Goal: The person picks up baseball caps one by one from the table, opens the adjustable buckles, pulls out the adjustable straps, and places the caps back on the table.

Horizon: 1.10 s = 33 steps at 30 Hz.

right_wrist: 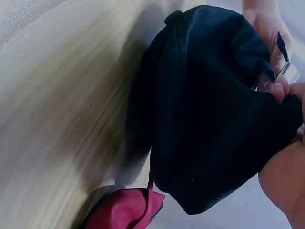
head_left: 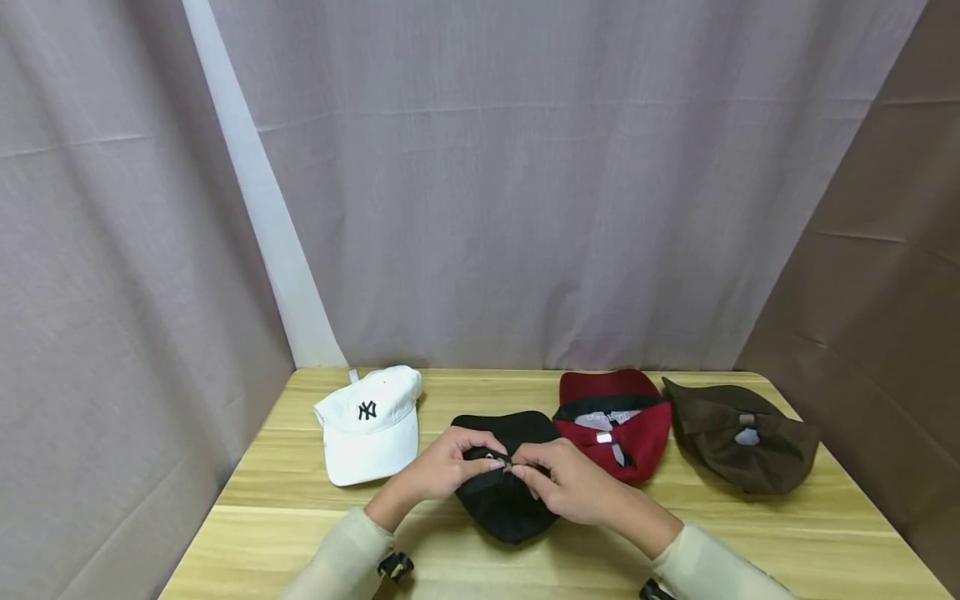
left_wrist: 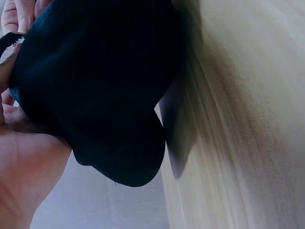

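A black cap (head_left: 510, 512) is between both hands at the middle of the table, its strap side turned up toward me. My left hand (head_left: 441, 465) pinches the back strap (head_left: 489, 455) from the left, thumb and fingers at the strap opening. From the right, my right hand (head_left: 581, 482) pinches the strap close to the left fingertips. In the right wrist view a shiny metal buckle (right_wrist: 289, 72) shows at the strap, with a short strap end sticking up. The cap's body (left_wrist: 105, 86) hides part of the fingers in the left wrist view.
On the left lies a white cap (head_left: 381, 417) with a dark NY logo. Right of the black cap lies a red cap (head_left: 652, 433), and beyond it a brown cap (head_left: 780, 462). Grey curtains (head_left: 525, 208) hang behind the wooden table (head_left: 262, 533).
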Motion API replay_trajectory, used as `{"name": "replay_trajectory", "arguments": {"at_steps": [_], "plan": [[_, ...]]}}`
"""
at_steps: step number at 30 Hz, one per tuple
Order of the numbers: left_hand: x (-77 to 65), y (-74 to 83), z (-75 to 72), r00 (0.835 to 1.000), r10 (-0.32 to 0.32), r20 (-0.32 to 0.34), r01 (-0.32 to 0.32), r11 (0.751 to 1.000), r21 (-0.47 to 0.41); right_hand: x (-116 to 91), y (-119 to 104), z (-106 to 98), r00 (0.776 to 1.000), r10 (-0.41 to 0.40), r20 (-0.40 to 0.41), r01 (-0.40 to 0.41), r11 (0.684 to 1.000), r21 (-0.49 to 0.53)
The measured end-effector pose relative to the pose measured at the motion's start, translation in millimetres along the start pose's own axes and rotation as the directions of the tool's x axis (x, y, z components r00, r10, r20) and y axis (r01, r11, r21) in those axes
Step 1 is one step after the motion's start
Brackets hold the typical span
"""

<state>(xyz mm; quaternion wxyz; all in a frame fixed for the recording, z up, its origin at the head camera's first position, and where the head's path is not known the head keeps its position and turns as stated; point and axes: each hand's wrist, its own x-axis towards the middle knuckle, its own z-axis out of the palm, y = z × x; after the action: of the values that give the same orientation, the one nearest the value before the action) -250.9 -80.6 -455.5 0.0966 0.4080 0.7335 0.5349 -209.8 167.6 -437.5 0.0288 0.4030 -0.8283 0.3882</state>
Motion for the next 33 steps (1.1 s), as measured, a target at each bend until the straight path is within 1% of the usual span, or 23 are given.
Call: {"name": "replay_trajectory", "arguments": {"at_steps": [5, 13, 20, 26, 33], "plan": [[0.7, -0.6, -0.1, 1.0, 0.002, 0.002, -0.002, 1.0, -0.001, -0.5, -0.8, -0.7, 1.0, 0.002, 0.003, -0.002, 1.0, 0.011], [1.2, 0.7, -0.5, 1.0, 0.006, 0.013, -0.006, 1.0, -0.001, -1.5, -3.5, -0.8, 0.999, 0.032, 0.019, -0.032, 0.999, 0.022], [0.9, 0.3, -1.0, 0.999, 0.02, 0.027, -0.02, 1.0, -0.009, -2.2, -2.3, -1.0, 1.0, 0.011, 0.027, -0.012, 1.0, 0.014], [-0.6, 0.3, -2.1, 0.999, 0.036, 0.04, -0.035, 0.999, -0.034, -3.2, -3.5, -2.9, 0.999, 0.04, 0.011, -0.039, 0.999, -0.027], [0.4, -0.2, -1.2, 0.998, 0.045, 0.038, -0.043, 0.998, -0.049, -3.6, -4.3, -2.9, 0.998, 0.059, -0.009, -0.059, 0.998, -0.028]]}}
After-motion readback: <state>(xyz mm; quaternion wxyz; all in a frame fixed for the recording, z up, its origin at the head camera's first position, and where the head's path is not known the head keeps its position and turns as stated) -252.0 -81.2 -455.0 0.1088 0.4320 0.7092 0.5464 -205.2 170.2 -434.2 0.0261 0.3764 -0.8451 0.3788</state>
